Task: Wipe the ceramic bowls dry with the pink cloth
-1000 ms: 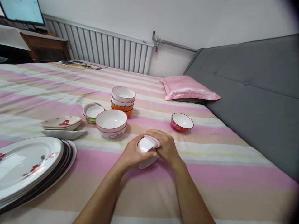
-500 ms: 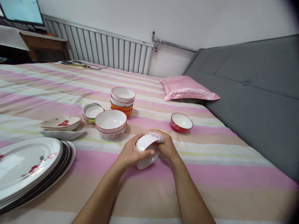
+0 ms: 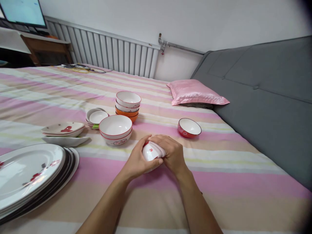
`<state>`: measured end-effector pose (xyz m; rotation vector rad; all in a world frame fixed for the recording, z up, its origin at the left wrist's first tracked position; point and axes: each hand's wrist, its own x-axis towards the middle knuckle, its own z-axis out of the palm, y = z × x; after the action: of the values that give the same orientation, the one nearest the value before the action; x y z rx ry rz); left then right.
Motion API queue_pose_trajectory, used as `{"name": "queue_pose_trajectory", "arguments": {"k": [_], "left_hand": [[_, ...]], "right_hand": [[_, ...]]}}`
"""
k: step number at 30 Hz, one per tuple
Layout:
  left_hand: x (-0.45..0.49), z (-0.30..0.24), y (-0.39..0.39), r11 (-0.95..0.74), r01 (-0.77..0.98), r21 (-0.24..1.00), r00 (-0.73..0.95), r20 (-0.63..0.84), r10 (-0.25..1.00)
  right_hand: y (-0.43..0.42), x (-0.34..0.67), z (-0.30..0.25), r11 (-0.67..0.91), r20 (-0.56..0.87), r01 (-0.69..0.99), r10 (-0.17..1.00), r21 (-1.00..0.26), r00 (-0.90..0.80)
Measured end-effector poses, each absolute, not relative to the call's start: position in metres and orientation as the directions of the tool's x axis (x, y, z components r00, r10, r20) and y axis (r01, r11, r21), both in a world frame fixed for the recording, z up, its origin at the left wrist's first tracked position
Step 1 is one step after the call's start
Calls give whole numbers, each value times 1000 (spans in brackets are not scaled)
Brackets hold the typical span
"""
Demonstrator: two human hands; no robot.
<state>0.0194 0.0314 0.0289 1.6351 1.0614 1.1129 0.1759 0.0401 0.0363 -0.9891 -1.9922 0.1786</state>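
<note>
Small white bowl point(image 3: 151, 152) with a red motif, held low over the striped bed point(image 3: 219, 182), mid-frame. Left hand point(image 3: 136, 162) grip wrapped round its near-left side, right hand point(image 3: 172, 152) grip closed over its right side. Stacked white bowls point(image 3: 116, 129) just beyond; red bowl point(image 3: 189, 127) off right; plates point(image 3: 31, 172) far left.

Both forearms bare, reaching fwd from bottom edge, converging at centre. L hand point(image 3: 136, 161) & R hand point(image 3: 173, 152) pressed close, fingers curled inward in cupped grip. R hand palm down, wrist bent.
</note>
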Motion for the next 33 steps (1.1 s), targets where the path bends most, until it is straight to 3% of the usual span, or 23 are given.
{"name": "queue_pose_trajectory", "arguments": {"k": [4, 9, 14, 24, 28, 33], "left_hand": [[19, 27, 33, -228, 193, 954, 219, 185, 958], [20, 27, 34, -221, 278, 935, 188, 173, 967], [20, 28, 34, -212, 318, 924, 164, 167, 972], [19, 28, 34, -107, 314, 943, 116, 74, 990], [18, 28, 34, -115, 289, 950, 123, 82, 989], [17, 27, 33, -257, 233, 938, 172, 221, 960]], "right_hand": [[37, 168, 40, 661, 614, 626, 710, -413, -344], [40, 171, 37, 652, 606, 602, 727, -462, -323], [47, 178, 28, 642, 593, 465, 759, -609, -270], [61, 186, 3, 429, 408, 320, 903, -845, -133], [62, 188, 0, 414, 401, 364, 909, -834, -115], [56, 187, 10, 543, 558, 481, 820, -689, -126]]}}
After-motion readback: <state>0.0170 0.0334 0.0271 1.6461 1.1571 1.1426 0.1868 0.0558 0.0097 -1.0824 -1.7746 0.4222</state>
